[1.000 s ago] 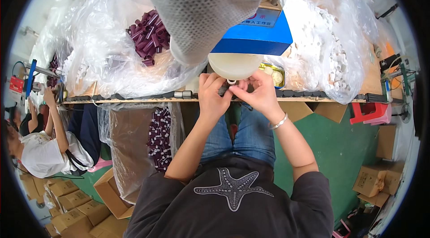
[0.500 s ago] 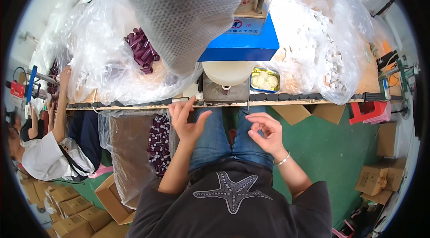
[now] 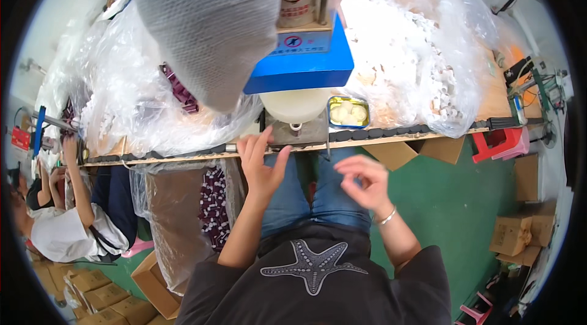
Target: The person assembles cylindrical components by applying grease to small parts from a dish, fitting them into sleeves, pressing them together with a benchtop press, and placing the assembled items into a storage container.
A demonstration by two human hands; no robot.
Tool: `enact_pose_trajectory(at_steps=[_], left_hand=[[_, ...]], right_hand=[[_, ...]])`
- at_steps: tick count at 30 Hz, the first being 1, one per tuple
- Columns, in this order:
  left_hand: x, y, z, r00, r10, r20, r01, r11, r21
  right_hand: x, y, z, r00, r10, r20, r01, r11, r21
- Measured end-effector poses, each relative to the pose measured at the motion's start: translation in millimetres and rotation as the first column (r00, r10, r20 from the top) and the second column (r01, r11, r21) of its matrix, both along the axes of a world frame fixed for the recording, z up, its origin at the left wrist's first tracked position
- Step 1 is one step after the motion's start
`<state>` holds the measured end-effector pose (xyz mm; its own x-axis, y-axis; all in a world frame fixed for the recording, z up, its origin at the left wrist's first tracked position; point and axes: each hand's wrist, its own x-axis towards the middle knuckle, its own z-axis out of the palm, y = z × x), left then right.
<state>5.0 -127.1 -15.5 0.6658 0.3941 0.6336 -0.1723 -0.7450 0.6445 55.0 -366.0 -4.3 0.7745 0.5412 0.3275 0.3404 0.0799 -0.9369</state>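
At the front edge of the bench, my left hand (image 3: 262, 169) is raised with its fingers spread and nothing visible in it. Its fingertips are by the left corner of a metal base plate (image 3: 312, 133). Above this plate is a press with a blue housing (image 3: 306, 68) and a rounded off-white part (image 3: 292, 105). A small white ring-like piece (image 3: 296, 126) shows just under that part. My right hand (image 3: 365, 181) hovers over my lap, fingers curled loosely, thumb and forefinger apart, holding nothing I can see. An open tin (image 3: 348, 113) with pale round pieces sits right of the plate.
Grey knitted cloth (image 3: 208, 25) hides part of the bench. White small parts (image 3: 443, 80) lie in plastic at right, dark purple tubes (image 3: 178, 88) at left. Below is a bag of purple-and-white pieces (image 3: 214, 215). A co-worker (image 3: 73, 227) sits at far left; a red stool (image 3: 489, 146) stands right.
The view has shifted, so the press and tin appear further left. My right hand's fingers have curled a little and blur slightly. My left hand stays spread at the bench edge.
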Motion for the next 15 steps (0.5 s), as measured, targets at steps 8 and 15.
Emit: enact_pose_trajectory(at_steps=[8,15], left_hand=[[36.3,-6.8,-2.5,0.986,-0.161,-0.051,0.154,0.98,-0.128],[45.3,-5.9,4.2,0.988,-0.126,0.088,0.133,0.988,-0.082]], right_hand=[[173.8,-25.2,32.1,0.764,-0.351,0.542,0.575,0.751,-0.324],[217.0,26.6,7.2,0.739,-0.228,0.634,0.671,0.163,-0.723]])
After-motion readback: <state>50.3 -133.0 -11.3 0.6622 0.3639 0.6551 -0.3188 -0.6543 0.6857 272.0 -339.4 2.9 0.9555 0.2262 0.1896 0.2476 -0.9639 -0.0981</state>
